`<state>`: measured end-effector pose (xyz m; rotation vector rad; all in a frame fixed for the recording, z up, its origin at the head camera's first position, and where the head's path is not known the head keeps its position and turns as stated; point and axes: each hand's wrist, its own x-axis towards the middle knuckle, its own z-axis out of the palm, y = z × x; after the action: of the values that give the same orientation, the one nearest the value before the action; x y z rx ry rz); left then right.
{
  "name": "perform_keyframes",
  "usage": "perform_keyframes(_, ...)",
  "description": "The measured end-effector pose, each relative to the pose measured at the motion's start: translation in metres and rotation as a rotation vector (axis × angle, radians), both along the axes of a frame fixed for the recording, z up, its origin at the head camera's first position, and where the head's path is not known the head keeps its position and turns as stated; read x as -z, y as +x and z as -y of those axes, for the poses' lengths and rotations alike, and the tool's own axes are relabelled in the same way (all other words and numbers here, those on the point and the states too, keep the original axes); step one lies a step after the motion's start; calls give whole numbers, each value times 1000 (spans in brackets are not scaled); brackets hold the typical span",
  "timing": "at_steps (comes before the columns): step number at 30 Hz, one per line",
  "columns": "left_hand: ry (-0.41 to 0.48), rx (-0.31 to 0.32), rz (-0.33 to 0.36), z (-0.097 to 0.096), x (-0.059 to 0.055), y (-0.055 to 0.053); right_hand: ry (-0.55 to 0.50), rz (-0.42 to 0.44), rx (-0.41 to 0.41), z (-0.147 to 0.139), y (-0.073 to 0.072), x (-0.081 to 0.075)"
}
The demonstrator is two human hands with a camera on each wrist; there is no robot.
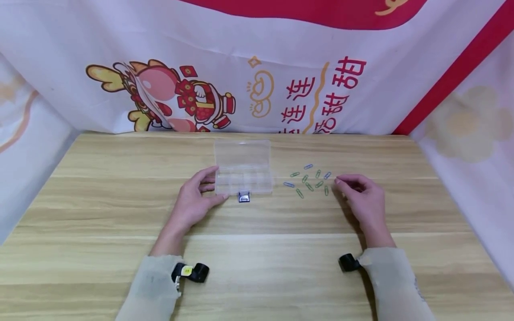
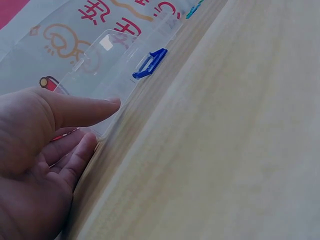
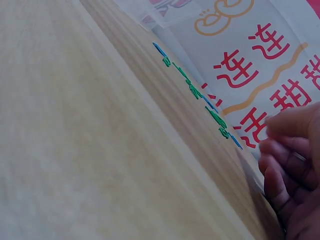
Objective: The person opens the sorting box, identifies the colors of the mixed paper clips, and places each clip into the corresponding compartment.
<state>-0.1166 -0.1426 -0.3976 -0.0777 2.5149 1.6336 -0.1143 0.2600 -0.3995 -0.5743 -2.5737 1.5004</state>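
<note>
One wood-grained tabletop (image 1: 281, 267) in pale brown, filling the middle and lower part of your head view; one white fabric backdrop (image 1: 225, 38) with red, pink and gold printing, hung across the top of it. Two pale grey sleeves, your left sleeve (image 1: 150, 285) at lower left, your right sleeve (image 1: 391, 281) at lower right. One clear rectangular plastic box (image 1: 243, 179), just left of the centre, its see-through lid (image 1: 242, 154) raised on the side toward the backdrop and its base divided into compartments. Your left hand (image 1: 192, 195), at the box's left end: thumb stretched out to the near left corner, fingers set apart from it, forefinger touching the left edge farther back. Your right hand (image 1: 367, 196), right of centre: fingers loosely bent, thumb and forefinger tips close together, just beside the scattered clips. Two black wrist cameras, one at each cuff. One dark blue plastic latch (image 1: 244, 197), at the middle of the box's near edge. Smallest, ten slim paper clips lying loose on the tabletop between box and right hand: seven green clips (image 1: 309, 187) and three blue clips (image 1: 288, 184).
</note>
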Motion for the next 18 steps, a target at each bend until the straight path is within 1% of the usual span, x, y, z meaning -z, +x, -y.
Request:
perform_keyframes(2,-1,1,-3,0,0,-1,43,-4,-27,0,0,0)
perform_keyframes(4,-6,1,-2,0,-1,-1,98,-12,-71,0,1,0)
perform_keyframes(9,-14,-2,0,1,-1,-1,274,-42,-211,0,0,1)
perform_keyframes(11,-15,-1,-3,1,-2,-2,320,-61,-253,0,-1,1)
perform_keyframes(14,-16,-3,-4,1,-2,-4,356,-79,-289,-1,-2,0)
perform_keyframes(18,-13,-3,-8,1,-1,-4,371,-91,-307,-1,-2,1)
